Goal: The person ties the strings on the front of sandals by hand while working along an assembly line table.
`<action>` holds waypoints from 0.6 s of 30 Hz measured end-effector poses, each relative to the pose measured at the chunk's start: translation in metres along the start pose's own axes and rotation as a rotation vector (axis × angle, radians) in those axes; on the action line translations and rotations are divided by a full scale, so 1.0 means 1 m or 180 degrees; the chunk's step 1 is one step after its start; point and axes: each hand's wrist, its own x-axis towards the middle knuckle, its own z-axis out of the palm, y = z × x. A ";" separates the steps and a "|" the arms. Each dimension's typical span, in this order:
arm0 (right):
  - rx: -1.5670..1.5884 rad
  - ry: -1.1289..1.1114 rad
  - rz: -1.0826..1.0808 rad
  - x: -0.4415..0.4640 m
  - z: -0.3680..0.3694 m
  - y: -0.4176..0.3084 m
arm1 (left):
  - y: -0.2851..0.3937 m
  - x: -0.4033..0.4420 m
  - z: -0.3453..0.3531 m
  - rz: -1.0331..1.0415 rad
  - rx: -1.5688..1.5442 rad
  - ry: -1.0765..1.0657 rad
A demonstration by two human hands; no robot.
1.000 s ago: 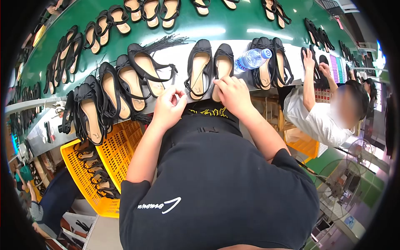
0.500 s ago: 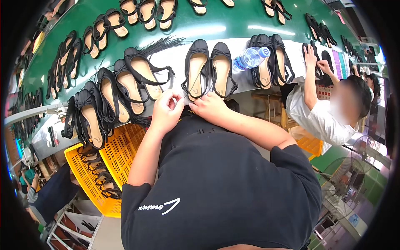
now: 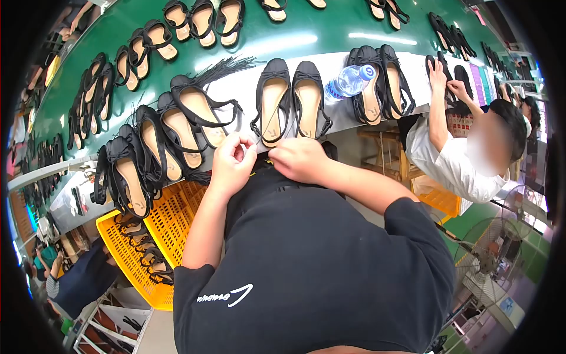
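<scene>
My left hand (image 3: 234,162) is closed in a pinch at the table's near edge; whatever lies between its thumb and forefinger is too small to make out. Close by on the right, my right hand (image 3: 299,160) is curled into a loose fist, slightly blurred, its fingertips hidden. Just beyond both hands lie a black slingback shoe (image 3: 272,109) and its neighbour, another black shoe (image 3: 308,105), heels toward me, with beige insoles and small bows. A bundle of thin black cords (image 3: 227,69) lies behind them on the white surface.
Several black shoes (image 3: 180,127) stand at the left. A water bottle (image 3: 351,81) leans beside more shoes (image 3: 394,82) at the right. Yellow crates (image 3: 135,259) sit below the table. A co-worker (image 3: 454,153) handles shoes at the far right, near a fan (image 3: 486,262).
My right hand has drawn back slightly from the shoe heels and curled up. My left hand keeps its pinch and has moved little. The view has shifted slightly.
</scene>
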 end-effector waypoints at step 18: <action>0.0907 0.1745 0.0694 0.003 -0.007 0.014 | 0.041 0.034 0.034 0.0219 0.0071 -0.0425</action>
